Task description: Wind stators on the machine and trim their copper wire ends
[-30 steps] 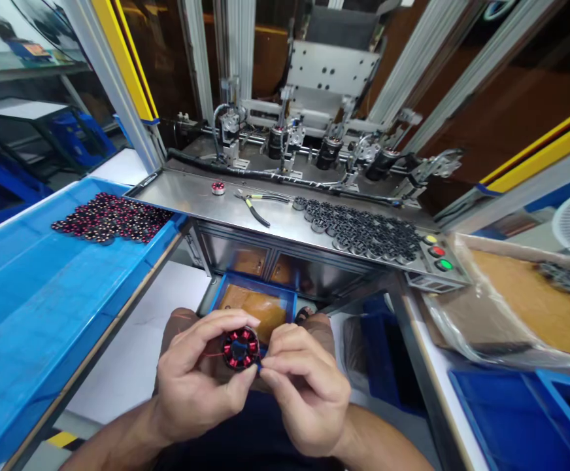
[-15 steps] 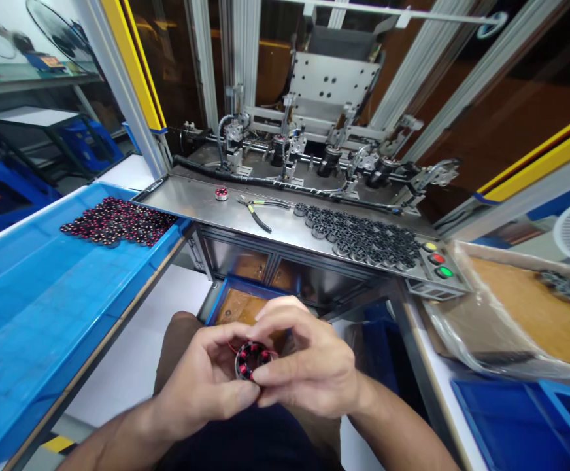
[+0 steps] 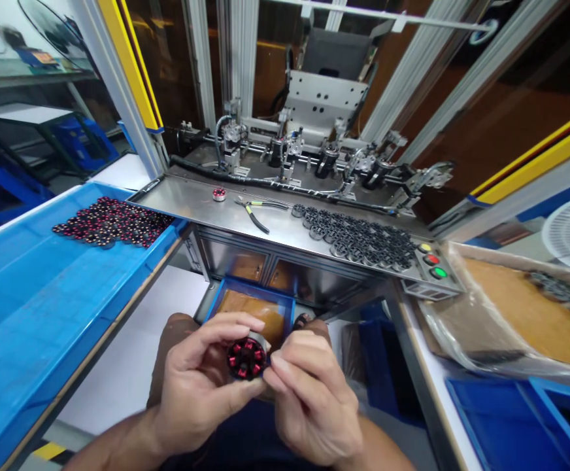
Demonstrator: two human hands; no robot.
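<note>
In my left hand (image 3: 201, 369) is a round motor stator (image 3: 246, 358), black with red copper windings and a grey outer rim. Its wound face is turned up toward me, with my thumb below and fingers above. At the stator's right edge, the thumb and forefinger of my right hand (image 3: 312, 392) are pinched together. Whatever lies in that pinch is too small to make out. Both hands are above my lap. On the metal ledge ahead lie another red-wound stator (image 3: 219, 195) and cutting pliers (image 3: 256, 212) with black and yellow-green handles.
Many black ring-shaped parts (image 3: 358, 237) cover the ledge's right half, beside a button box (image 3: 432, 260). A blue tray (image 3: 34, 314) on the left holds piled red-wound stators (image 3: 113, 222). Behind the ledge stands a machine (image 3: 324, 150). A lined carton (image 3: 515, 307) is at right.
The stator has turned so its wound face shows more fully. My right hand has shifted right and down, from gripping the stator to a pinch at its edge. The view has moved slightly.
</note>
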